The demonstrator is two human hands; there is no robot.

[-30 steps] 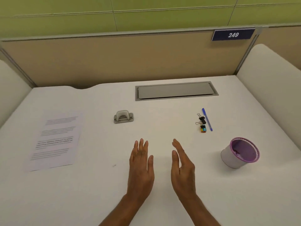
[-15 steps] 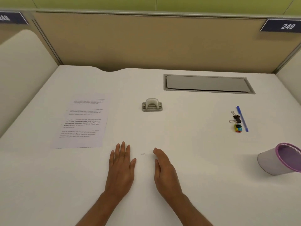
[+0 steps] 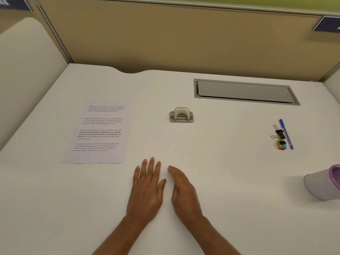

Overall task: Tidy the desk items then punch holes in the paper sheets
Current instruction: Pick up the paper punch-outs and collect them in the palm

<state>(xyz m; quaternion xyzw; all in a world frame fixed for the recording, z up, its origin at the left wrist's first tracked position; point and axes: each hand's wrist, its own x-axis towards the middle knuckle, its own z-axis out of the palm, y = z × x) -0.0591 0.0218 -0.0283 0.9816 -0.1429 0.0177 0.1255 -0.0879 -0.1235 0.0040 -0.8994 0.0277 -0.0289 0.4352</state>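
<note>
Printed paper sheets [image 3: 99, 132] lie flat at the left of the white desk [image 3: 220, 162]. A grey hole punch [image 3: 181, 115] stands in the middle, farther back. At the right lie a blue pen [image 3: 286, 134], black binder clips [image 3: 278, 133] and a small multicoloured item [image 3: 281, 145], close together. A white pen cup with a purple rim [image 3: 323, 183] lies tipped on its side at the right edge. My left hand [image 3: 147, 186] rests flat, fingers apart. My right hand [image 3: 184, 188] rests beside it on its edge, empty.
A grey cable hatch [image 3: 244, 92] is set into the desk at the back right. Tan partition walls [image 3: 165, 37] close the back, and white padded panels [image 3: 22, 74] close the left side.
The view has swung left and down, so the pen cup now sits at the right edge. Both hands stay near the front of the desk, holding nothing.
</note>
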